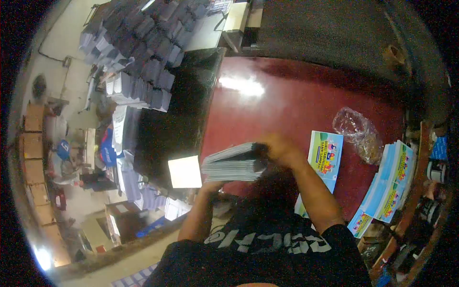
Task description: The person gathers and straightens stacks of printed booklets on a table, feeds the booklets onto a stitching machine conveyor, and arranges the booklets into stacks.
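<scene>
A thick stack of thin grey-white booklets [234, 170] with dark covers stands in front of my body at the near side of the red table, its upper part fanned apart from the lower. My left hand [213, 185] is closed against the lower left of the stack, most of its fingers hidden beneath it. At the stack's right end is my right hand [279, 149], smeared by motion, so its fingers cannot be made out. Beside the stack's left end lies a pale square pad of paper [185, 172].
Colourful printed covers [327, 148] lie by my right forearm, and more stacked covers [394, 182] at the table's right. Crumpled clear plastic [356, 129] lies behind them on the red table [272, 110]. Many paper stacks [143, 52] fill the dark table at left.
</scene>
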{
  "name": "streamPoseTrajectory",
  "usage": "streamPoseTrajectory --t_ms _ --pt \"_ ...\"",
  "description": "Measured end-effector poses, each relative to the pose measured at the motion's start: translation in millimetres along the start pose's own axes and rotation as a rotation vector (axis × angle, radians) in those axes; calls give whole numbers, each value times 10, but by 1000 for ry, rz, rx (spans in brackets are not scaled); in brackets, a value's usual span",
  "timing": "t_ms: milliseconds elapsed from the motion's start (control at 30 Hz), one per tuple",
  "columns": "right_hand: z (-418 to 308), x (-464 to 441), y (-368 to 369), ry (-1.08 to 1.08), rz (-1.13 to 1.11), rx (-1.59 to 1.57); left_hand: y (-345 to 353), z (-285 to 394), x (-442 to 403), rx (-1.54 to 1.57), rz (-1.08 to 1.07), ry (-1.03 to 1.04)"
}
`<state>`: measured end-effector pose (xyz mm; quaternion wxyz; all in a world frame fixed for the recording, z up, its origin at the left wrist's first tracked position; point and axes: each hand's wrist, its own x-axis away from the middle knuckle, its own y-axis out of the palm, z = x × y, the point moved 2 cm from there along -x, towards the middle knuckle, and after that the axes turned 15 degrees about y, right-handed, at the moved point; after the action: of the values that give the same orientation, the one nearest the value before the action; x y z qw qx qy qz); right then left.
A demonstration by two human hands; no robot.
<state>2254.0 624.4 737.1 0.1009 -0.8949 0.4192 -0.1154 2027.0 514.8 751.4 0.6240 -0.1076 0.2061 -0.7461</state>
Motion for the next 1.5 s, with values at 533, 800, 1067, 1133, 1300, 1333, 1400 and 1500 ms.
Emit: streamPoseTrajectory --t_ms 533,800,1067,1133,1300,1333,1400,1500 --pt "-1768 -684 -1098 -258 81 1541 -77 -711 -879 391 432 -417" --pt "-118 -831 713 -227 -181 982 244 -1941 -630 965 443 -559" --pt "691 -622 1117 419 286 272 269 -1449 -799 575 433 -313" --pt "554 -739 998 423 267 202 274 -1445 -798 557 506 -347" --pt "898 -621 497 606 378 -284 153 -1101 -719 452 454 -430" --pt "937 -591 469 666 108 -537 140 -987 -708 448 440 -407" --pt "641 -487 449 679 80 -619 84 -700 -732 455 448 -347" --pt "186 -295 343 480 205 -469 -43 -383 -707 484 341 -14"
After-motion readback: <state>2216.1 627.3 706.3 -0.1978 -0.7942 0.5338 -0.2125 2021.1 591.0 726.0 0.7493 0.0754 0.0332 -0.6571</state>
